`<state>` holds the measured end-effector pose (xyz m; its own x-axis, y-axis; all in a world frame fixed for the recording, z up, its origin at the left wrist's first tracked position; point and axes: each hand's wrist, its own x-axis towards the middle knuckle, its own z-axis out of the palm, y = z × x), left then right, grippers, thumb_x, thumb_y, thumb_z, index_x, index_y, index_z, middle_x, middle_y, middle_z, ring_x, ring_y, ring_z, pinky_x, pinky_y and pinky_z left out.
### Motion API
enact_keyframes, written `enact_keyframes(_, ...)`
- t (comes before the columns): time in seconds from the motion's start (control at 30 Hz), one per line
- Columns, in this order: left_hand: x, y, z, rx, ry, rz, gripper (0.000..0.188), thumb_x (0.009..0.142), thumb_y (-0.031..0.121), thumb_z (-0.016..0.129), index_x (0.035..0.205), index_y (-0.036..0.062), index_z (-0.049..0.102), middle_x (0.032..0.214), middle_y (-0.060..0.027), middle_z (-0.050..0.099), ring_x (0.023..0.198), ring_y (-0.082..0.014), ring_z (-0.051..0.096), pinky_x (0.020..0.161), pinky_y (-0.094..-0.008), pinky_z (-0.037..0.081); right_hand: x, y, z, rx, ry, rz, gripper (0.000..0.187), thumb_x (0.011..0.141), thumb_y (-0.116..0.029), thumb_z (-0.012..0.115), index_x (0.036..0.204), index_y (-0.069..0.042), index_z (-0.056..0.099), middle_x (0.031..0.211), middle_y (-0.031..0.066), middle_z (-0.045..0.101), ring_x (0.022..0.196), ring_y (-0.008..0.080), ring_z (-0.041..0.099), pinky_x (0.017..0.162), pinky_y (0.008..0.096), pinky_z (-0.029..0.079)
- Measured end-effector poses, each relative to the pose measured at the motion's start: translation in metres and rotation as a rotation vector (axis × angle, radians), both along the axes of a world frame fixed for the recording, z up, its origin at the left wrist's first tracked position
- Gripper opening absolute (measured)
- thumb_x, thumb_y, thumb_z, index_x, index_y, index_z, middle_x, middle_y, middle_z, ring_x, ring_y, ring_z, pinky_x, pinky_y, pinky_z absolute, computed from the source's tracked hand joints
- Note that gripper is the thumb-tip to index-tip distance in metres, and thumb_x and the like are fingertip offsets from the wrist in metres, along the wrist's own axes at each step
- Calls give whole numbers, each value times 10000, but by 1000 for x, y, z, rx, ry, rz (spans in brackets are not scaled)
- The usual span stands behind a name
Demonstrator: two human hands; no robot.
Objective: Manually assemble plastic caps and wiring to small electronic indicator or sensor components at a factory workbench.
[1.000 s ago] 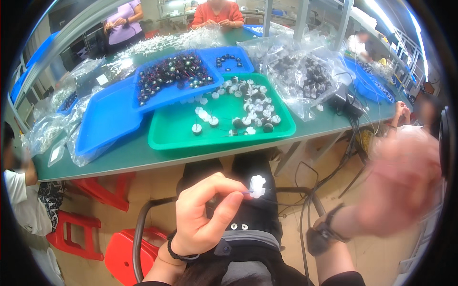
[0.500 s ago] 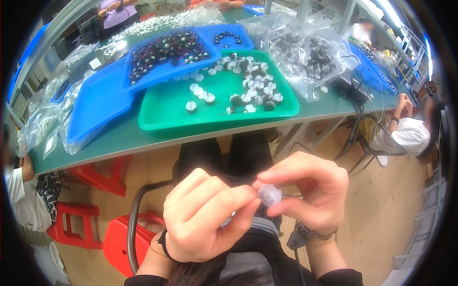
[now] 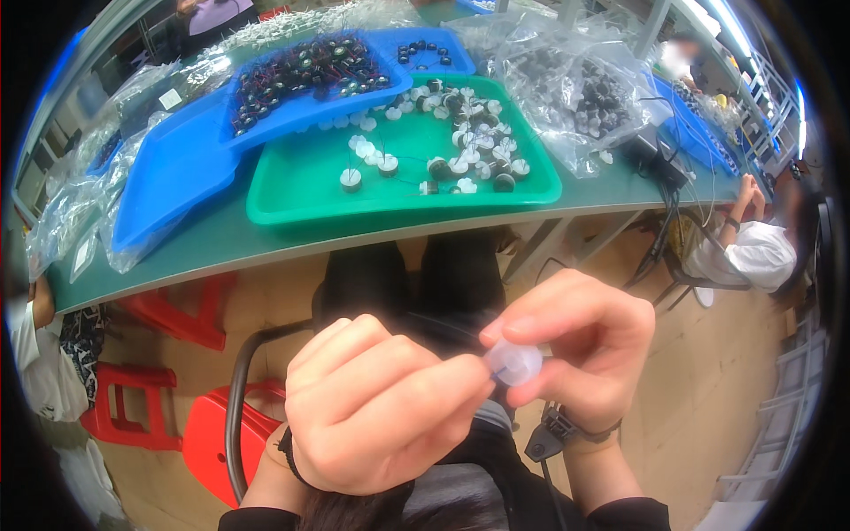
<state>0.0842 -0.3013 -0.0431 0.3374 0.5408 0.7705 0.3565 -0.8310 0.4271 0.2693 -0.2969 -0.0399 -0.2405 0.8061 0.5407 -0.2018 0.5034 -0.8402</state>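
Between the thumb and fingers of my right hand (image 3: 589,350) is a small translucent white plastic cap (image 3: 518,361), held above my lap. My left hand (image 3: 381,403) is closed in a pinch, its fingertips right against the cap's left edge. A short dark line, perhaps a thin wire, shows at those fingertips, but what they grip is mostly hidden. Beyond my hands, on the table, a green tray (image 3: 301,199) carries several white caps and dark round parts with thin wires.
Blue trays (image 3: 168,190) overlap left of the green one, one heaped with dark round wired parts (image 3: 305,84). Clear plastic bags (image 3: 575,106) of parts lie at the right. Red stools (image 3: 133,403) stand at left; a person in white (image 3: 744,243) sits at far right.
The cap has turned, and more of its round face shows now. Both hands have shifted slightly, the right hand and cap to the right. The view of the table has moved a little.
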Motion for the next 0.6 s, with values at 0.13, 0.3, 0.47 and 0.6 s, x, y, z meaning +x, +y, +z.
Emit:
enact_keyframes(0.13, 2, 4, 2, 153, 140, 72, 120, 723, 77, 684, 804, 73, 596, 631, -18, 574, 478, -151, 442, 436, -255, 319, 2, -1, -3, -25, 51, -25, 339, 605, 38, 769, 920, 58, 647, 885, 154, 648, 788, 191, 623, 690, 279, 508)
enact_keyframes(0.3, 0, -8, 7, 207, 210, 168, 147, 720, 81, 698, 824, 87, 595, 633, 1, 553, 498, -153, 432, 438, -256, 301, -2, -4, -4, -81, 106, 11, 345, 599, 47, 775, 916, 67, 639, 865, 174, 646, 773, 197, 632, 678, 278, 512)
enact_keyframes(0.47, -2, -3, 2, 236, 187, 146, 217, 684, 62, 718, 857, 96, 592, 649, 9, 537, 496, -152, 402, 443, -268, 284, -1, -5, -6, -103, 153, 41, 355, 587, 53, 780, 913, 72, 639, 854, 176, 646, 775, 196, 632, 675, 276, 511)
enact_keyframes(0.6, -1, -2, 3, 251, 125, 97, 264, 642, 50, 722, 867, 103, 594, 643, 16, 519, 492, -142, 373, 446, -271, 265, 0, -5, -4, -109, 171, 74, 365, 576, 58, 783, 912, 71, 641, 856, 176, 647, 773, 196, 631, 681, 280, 508)
